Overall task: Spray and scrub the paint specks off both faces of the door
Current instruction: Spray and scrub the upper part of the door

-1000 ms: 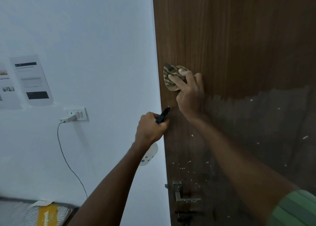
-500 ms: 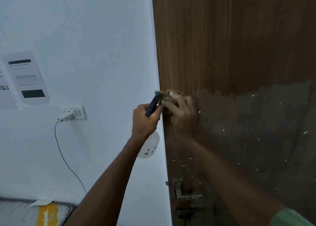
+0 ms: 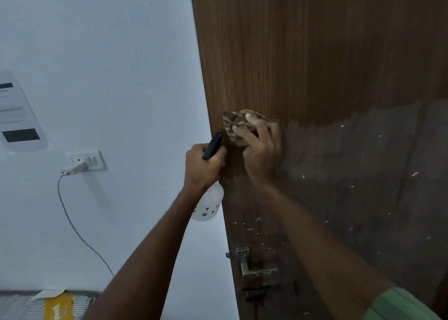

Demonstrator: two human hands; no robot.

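The door (image 3: 315,65) fills the right half of the view, a brown wood-grain face standing beside a pale wall (image 3: 109,53). Its upper part is dry and warm brown with fine vertical grain. The lower part is darker and dull, wet-looking, with a ragged upper boundary running across at about the level of the hands. Small white paint specks (image 3: 351,228) are scattered over this darker zone, thickest above and around the metal lever handle (image 3: 254,268) near the door's left edge, with a few longer flecks further right.

The right hand (image 3: 261,150) presses a striped, wadded cloth (image 3: 236,128) flat against the door close to its left edge, right at the wet boundary; the fingers are curled over the cloth and hold it to the surface. A green sleeve (image 3: 400,305) shows at the lower right.

The left hand (image 3: 202,165) is wrapped tight round the neck of a white spray bottle (image 3: 208,204), whose dark trigger head (image 3: 213,144) points up towards the cloth. The bottle body hangs below the fist, just beside the door's edge.

On the wall: a socket with a plug (image 3: 83,163) and a trailing cable (image 3: 80,232), and a printed notice (image 3: 18,116) at far left. A yellow and grey packet (image 3: 55,307) lies at the bottom left.
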